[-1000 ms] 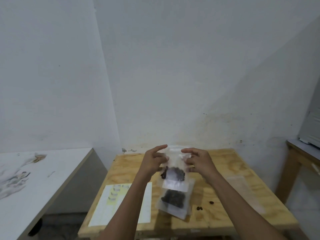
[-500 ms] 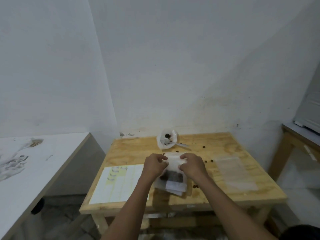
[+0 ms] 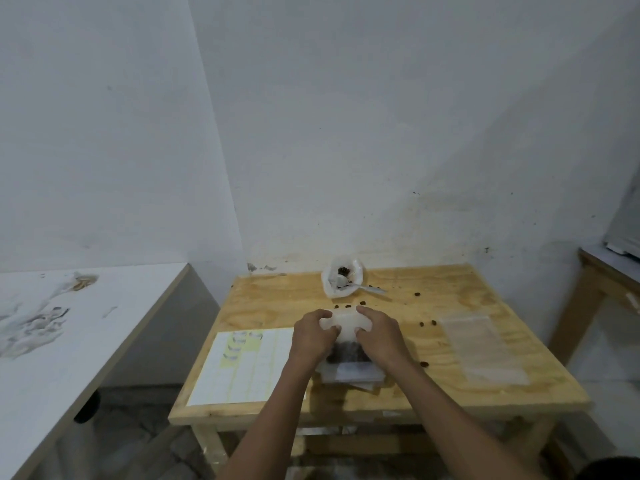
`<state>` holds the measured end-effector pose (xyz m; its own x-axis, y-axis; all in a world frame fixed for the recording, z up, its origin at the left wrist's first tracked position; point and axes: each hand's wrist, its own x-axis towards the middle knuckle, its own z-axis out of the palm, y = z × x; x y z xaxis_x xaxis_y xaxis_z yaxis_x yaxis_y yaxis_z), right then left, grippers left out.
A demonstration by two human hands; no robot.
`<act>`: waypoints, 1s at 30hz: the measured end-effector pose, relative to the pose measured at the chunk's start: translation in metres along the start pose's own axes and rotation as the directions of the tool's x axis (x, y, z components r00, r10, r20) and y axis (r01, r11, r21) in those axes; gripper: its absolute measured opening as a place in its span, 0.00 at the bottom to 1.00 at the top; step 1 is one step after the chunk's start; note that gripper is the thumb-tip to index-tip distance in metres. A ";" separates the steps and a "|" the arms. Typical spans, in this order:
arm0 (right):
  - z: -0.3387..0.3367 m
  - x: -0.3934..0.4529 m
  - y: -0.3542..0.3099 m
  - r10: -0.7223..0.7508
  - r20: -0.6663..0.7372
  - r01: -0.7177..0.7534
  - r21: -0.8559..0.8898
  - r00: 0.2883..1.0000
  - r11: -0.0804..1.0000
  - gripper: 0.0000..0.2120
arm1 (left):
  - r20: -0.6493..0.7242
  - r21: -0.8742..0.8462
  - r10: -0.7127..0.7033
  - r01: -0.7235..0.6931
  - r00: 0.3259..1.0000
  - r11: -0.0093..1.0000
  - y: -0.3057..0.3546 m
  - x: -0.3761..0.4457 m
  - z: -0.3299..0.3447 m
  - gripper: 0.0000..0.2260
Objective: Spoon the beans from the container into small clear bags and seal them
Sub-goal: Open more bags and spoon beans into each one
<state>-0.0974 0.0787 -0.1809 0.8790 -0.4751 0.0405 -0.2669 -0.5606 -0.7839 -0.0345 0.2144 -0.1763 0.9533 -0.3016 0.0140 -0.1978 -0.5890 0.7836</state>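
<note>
A small clear bag [image 3: 346, 322] with dark beans in its lower half lies on the wooden table [image 3: 277, 299]. My left hand [image 3: 313, 336] and my right hand [image 3: 379, 336] both pinch its top edge, fingers curled over it. Under it lies another filled bag [image 3: 356, 372]. At the table's back stands the white container [image 3: 343, 277] with a few beans and a spoon [image 3: 363, 288] leaning out to the right. Loose beans [image 3: 426, 323] are scattered on the wood.
A stack of empty clear bags [image 3: 481, 348] lies on the right of the table. A sheet of labels [image 3: 242, 365] lies on the left. A white table [image 3: 69, 334] stands to the left, another wooden table [image 3: 609, 271] at the far right.
My hands brought the bag down from mid-air onto the table, on top of the other filled bag. The view tilted down, so the container and spoon came into sight.
</note>
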 end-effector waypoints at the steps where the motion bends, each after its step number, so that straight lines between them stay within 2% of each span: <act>1: -0.002 0.001 0.000 -0.004 -0.005 0.004 0.001 1.000 1.000 0.25 | -0.002 -0.001 0.003 -0.003 1.000 1.000 0.001 0.000 0.001 0.19; 5: -0.009 0.004 0.001 -0.014 0.014 0.014 0.031 1.000 0.999 0.24 | 0.012 0.021 0.017 -0.017 1.000 1.000 0.005 0.001 0.007 0.19; 10: -0.019 0.008 0.002 0.004 0.077 -0.010 0.080 0.997 0.997 0.28 | 0.056 0.080 0.020 -0.025 0.998 0.996 0.012 0.002 0.010 0.24; 12: -0.026 0.010 0.003 -0.004 0.025 0.002 0.076 1.000 0.997 0.26 | 0.037 0.130 0.036 -0.041 0.999 0.991 0.015 0.003 0.011 0.25; 14: -0.036 0.013 0.005 -0.004 -0.055 0.008 0.077 0.998 0.997 0.23 | -0.044 0.144 0.083 -0.076 0.996 0.987 0.024 0.003 0.016 0.25; 16: -0.051 0.017 0.009 0.038 -0.139 -0.024 0.102 0.990 0.995 0.19 | -0.135 0.151 0.172 -0.151 0.976 0.977 0.041 0.005 0.025 0.22; 18: -0.071 0.022 0.017 0.099 -0.224 -0.074 0.119 0.970 0.990 0.16 | -0.167 0.154 0.268 -0.244 0.949 0.958 0.062 0.007 0.040 0.17; 20: -0.094 0.025 0.028 0.149 -0.301 -0.125 0.097 0.942 0.987 0.13 | -0.117 0.104 0.304 -0.293 0.945 0.950 0.087 0.006 0.059 0.13; 23: -0.129 0.027 0.052 0.244 -0.363 -0.244 0.046 0.899 0.969 0.14 | 0.054 0.077 0.238 -0.242 0.970 0.967 0.114 0.004 0.094 0.12; 26: -0.157 0.027 0.083 0.325 -0.375 -0.353 -0.008 0.868 0.935 0.15 | 0.170 0.115 0.185 -0.206 0.968 0.972 0.127 0.004 0.134 0.12; 30: -0.174 0.028 0.119 0.390 -0.321 -0.434 -0.078 0.863 0.897 0.16 | 0.222 0.131 0.125 -0.156 0.967 0.979 0.136 0.004 0.170 0.10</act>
<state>-0.1737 -0.1193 -0.1650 0.5277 -0.8464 -0.0717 -0.6520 -0.3495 -0.6729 -0.0969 0.0054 -0.1749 0.8466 -0.5315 -0.0267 -0.3725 -0.6277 0.6835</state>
